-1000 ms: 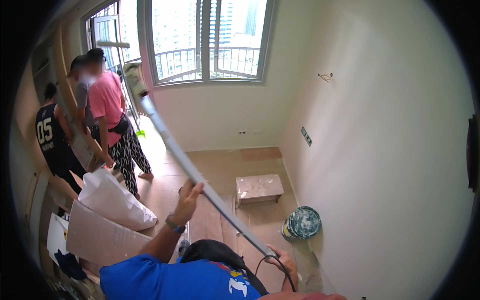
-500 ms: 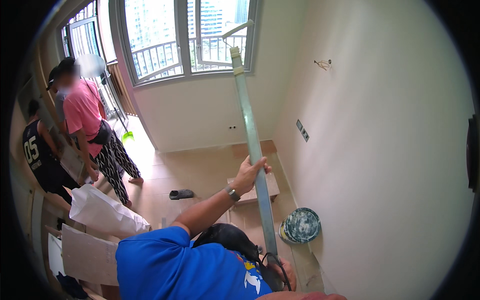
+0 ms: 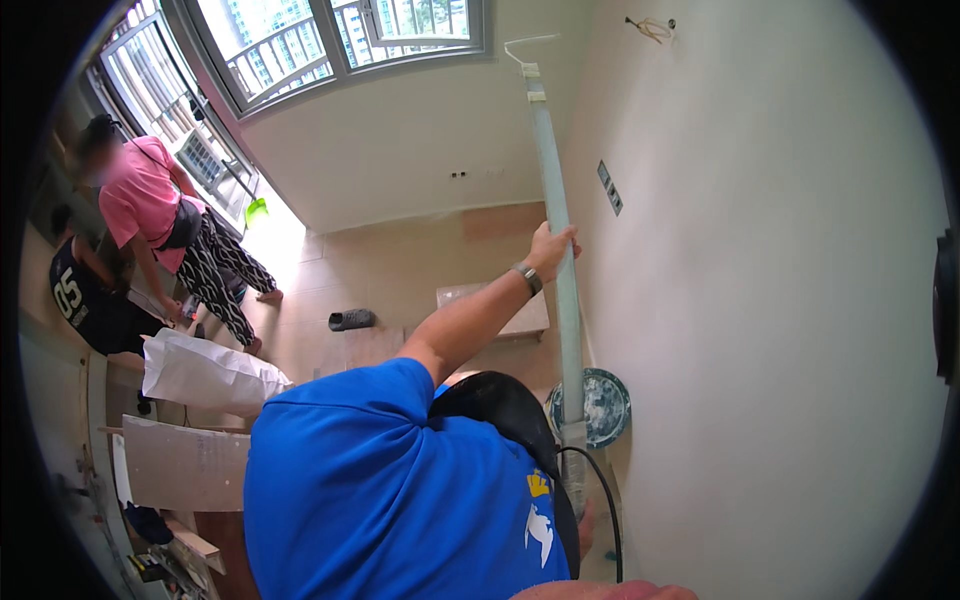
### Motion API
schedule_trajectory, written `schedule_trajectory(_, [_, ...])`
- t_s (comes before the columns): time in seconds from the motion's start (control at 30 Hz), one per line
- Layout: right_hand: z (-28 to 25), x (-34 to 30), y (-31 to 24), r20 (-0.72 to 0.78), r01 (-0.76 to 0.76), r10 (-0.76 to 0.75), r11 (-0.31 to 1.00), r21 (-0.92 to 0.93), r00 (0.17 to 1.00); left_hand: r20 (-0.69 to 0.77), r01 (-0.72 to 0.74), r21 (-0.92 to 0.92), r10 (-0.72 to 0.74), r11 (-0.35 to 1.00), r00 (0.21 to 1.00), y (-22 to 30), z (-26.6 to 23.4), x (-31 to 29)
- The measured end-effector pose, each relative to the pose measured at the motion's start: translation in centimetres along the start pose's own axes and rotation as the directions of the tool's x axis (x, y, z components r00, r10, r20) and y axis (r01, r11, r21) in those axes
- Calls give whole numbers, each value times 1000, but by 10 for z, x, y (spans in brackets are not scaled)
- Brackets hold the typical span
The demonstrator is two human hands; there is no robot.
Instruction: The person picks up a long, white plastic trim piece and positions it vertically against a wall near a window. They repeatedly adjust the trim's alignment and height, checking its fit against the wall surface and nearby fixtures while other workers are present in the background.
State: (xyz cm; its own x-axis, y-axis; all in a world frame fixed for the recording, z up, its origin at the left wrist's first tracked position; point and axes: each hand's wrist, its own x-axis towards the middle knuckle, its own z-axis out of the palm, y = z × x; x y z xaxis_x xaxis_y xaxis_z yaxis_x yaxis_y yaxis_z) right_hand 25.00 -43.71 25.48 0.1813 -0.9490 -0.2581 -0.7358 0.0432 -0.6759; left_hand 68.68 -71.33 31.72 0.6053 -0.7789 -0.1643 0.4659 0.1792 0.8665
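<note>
My left hand (image 3: 550, 251), with a watch on its wrist, is closed around the middle of a long, flat-sided pale metal pole (image 3: 553, 170). At the pole's far end a paint roller (image 3: 533, 40) is fastened with light tape, its wire frame standing out near the corner of the walls. Wrapping covers the lower end of the pole, close to my body. There my right hand (image 3: 587, 528) grips it, mostly hidden by the pole and my blue shirt. A paint-smeared bucket (image 3: 605, 405) stands on the floor behind the lower pole.
To the right rises a pale wall (image 3: 760, 300) with a socket plate (image 3: 609, 188) and loose wires (image 3: 652, 28). A low step (image 3: 520, 318) and a dark shoe (image 3: 351, 320) are on the floor. Two people are at the left, by a white bag (image 3: 210, 372) and boards (image 3: 185, 465).
The pole and roller have swung right, from in front of the window toward the wall corner. My left hand has moved along with them, and the view has tilted down.
</note>
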Motion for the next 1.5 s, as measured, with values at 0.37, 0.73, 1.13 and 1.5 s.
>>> schedule_trajectory(0.37, [-57,87,-68,-105,257,-282,945,-204,954,261,525,72,-524,848,811,-59,20,-5])
schedule_trajectory(0.73, [-101,199,-180,186,218,-189,964,-153,964,375,485,49,-466,873,801,-50,26,122])
schedule_trajectory(1.13, [-155,261,-247,228,127,-70,961,-245,971,482,495,-82,-400,865,779,-12,71,185])
schedule_trajectory(1.5, [-191,297,-282,202,164,-118,959,-232,972,499,437,-170,-305,883,811,14,108,213])
